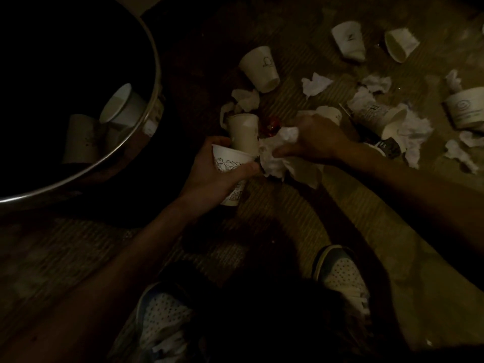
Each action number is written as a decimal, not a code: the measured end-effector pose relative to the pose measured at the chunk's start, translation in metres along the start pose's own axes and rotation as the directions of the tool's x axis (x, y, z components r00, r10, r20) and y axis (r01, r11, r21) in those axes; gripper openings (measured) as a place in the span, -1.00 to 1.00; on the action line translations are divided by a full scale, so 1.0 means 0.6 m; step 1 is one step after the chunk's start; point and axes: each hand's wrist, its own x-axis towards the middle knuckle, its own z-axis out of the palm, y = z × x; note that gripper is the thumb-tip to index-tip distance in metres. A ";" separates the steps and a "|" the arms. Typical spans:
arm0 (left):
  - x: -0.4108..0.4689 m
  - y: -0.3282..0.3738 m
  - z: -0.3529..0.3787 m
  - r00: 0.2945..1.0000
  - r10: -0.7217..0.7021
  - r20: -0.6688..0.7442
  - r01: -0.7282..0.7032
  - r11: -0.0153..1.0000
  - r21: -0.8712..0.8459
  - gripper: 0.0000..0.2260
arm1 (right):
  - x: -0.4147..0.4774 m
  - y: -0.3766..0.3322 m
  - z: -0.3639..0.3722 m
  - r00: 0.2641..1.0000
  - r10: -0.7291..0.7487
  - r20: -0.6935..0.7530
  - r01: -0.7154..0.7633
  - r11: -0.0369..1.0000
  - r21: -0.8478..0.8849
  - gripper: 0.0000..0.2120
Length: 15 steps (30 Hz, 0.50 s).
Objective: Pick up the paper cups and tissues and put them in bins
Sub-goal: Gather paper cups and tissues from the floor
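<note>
My left hand [209, 176] grips a white paper cup with small drawings [227, 159]; a plain cup [243, 134] is nested in its mouth. My right hand [314, 140] pinches a bunch of crumpled white tissue [277, 155] right beside that cup. A round bin with a metal rim [154, 74] stands at the left, with several paper cups [123, 106] inside. More cups [262, 68] and tissues [314, 83] lie scattered on the floor beyond my hands.
The scene is dim. A red wrapper [271, 125] lies behind the held cups. A wider tub-like cup [466, 107] sits at the right edge. My two shoes [343, 279] stand on the woven floor below my arms.
</note>
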 end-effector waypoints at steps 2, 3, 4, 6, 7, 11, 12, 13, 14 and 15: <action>0.003 0.001 0.003 1.000 0.004 -0.002 -0.004 1.000 0.000 -0.52 | 0.017 0.004 0.012 0.993 0.094 0.067 -0.087 0.991 -0.103 -0.30; 0.004 0.002 0.004 1.000 0.004 0.000 -0.004 1.000 -0.002 -0.52 | 0.021 0.007 0.019 0.989 0.120 0.090 -0.108 0.985 -0.133 -0.30; 0.004 0.002 0.006 1.000 0.005 0.003 -0.004 1.000 -0.005 -0.52 | 0.022 0.008 0.025 0.985 0.134 0.108 -0.117 0.982 -0.150 -0.31; 0.004 0.002 0.008 1.000 0.007 0.013 -0.006 1.000 -0.009 -0.52 | 0.022 0.014 0.035 0.980 0.152 0.128 -0.129 0.977 -0.169 -0.34; 0.004 0.002 0.010 1.000 0.006 0.020 -0.006 1.000 -0.009 -0.52 | 0.021 0.018 0.039 0.977 0.163 0.134 -0.138 0.974 -0.180 -0.35; 0.002 0.000 0.016 0.999 -0.010 0.039 0.009 1.000 0.016 -0.47 | 0.012 0.019 0.033 0.978 0.157 0.138 -0.137 0.980 -0.144 -0.49; 0.002 0.000 0.018 0.999 -0.017 0.040 0.016 1.000 0.017 -0.47 | 0.011 0.020 0.029 0.984 0.124 0.131 -0.113 0.990 -0.088 -0.55; 0.002 0.000 0.019 0.999 -0.023 0.040 0.023 1.000 0.017 -0.47 | 0.009 0.022 0.024 0.989 0.095 0.111 -0.094 0.995 -0.014 -0.62; 0.002 0.000 0.020 0.999 -0.027 0.041 0.026 0.999 0.019 -0.48 | 0.005 0.023 0.019 0.993 0.084 0.082 -0.089 0.994 0.063 -0.67; 0.002 0.002 0.022 0.999 -0.028 0.043 0.027 0.999 0.022 -0.48 | 0.001 0.026 0.014 0.995 0.088 0.048 -0.093 0.986 0.137 -0.71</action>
